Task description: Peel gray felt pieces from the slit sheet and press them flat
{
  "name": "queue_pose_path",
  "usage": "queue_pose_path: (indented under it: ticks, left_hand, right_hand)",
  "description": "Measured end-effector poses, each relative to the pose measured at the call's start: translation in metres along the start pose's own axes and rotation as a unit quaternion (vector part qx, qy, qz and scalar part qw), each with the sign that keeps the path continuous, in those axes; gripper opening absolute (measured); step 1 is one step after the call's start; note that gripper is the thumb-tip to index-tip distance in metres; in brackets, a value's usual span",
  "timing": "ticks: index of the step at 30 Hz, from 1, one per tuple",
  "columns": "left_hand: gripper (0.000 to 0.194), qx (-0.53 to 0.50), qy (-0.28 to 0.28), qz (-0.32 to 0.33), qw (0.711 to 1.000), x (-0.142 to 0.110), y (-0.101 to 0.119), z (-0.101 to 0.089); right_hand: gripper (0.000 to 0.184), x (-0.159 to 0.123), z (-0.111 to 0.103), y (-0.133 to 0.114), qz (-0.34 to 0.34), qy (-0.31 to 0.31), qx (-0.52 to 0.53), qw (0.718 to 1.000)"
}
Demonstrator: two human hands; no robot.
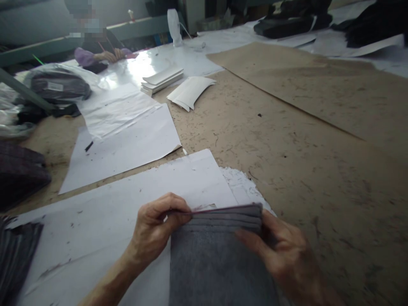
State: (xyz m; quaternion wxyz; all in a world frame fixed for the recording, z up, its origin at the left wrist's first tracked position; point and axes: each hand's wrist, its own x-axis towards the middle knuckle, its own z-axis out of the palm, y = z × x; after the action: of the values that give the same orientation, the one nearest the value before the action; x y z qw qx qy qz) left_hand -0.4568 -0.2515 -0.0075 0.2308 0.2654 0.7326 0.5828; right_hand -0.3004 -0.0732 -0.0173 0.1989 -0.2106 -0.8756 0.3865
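Note:
Several layers of dark grey fabric (219, 267) lie in front of me, their far edges fanned out like steps. My left hand (159, 225) pinches the top layer's far left corner between thumb and fingers. At the far right corner, my right hand (283, 250) grips the layers, thumb on top and fingers behind and underneath, partly hidden. A thin reddish line runs along the uppermost edge. Beneath the fabric lies a white paper sheet (127, 212) sprinkled with dark lint.
Another dark fabric stack (19, 255) sits at the lower left, below a dark bundle (22, 174). White card pieces (191, 91) and a plastic-wrapped bundle (60, 85) lie farther back. Brown paper (302, 85) covers the right side. A co-worker (98, 46) sits across the table.

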Motion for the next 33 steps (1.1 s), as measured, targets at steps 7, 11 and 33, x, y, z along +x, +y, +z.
queue_pose_path:
  ticks: [7, 11, 33]
  left_hand:
    - [0.025, -0.095, -0.002, -0.133, 0.987, 0.003, -0.002, 0.006]
    - [0.006, -0.021, 0.027, -0.101, 0.994, -0.002, 0.001, 0.007]
    - [0.017, 0.398, -0.033, -0.025, 0.916, 0.011, -0.001, 0.001]
  right_hand:
    - [0.014, 0.005, 0.001, -0.003, -0.054, 0.006, 0.106, 0.993]
    - [0.003, 0.013, 0.0, -0.008, 0.04, -0.027, 0.02, 0.999]
    - [0.022, 0.042, 0.001, 0.001, 0.005, -0.116, -0.15, 0.982]
